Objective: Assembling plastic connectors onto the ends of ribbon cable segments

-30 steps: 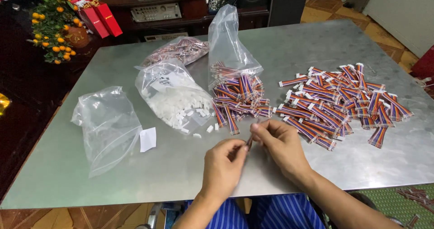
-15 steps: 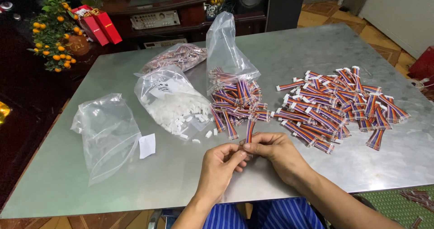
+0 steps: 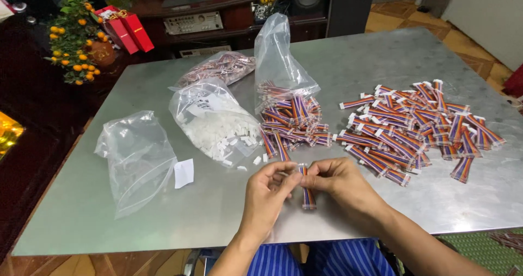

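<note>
Over the near edge of a grey metal table (image 3: 359,58), my left hand (image 3: 267,197) and my right hand (image 3: 343,189) meet at a short multicoloured ribbon cable (image 3: 307,191). The cable hangs down from my right fingers. At its top end my left fingertips pinch something small and white. Just beyond my hands a clear bag (image 3: 280,63) spills a heap of the same cables (image 3: 291,123). Another clear bag (image 3: 215,120) holds small white connectors, some loose on the table.
A big spread of ribbon cables with white ends (image 3: 419,126) covers the table's right side. An empty clear bag (image 3: 139,156) with a white slip lies at the left. A further bag of parts (image 3: 218,69) sits at the back. Behind stand a small orange-fruited tree (image 3: 73,41) and red boxes (image 3: 128,31).
My hands have stayed together at the cable and drifted slightly toward me; the cable now hangs straight down from my right fingers. The view has shifted a little.
</note>
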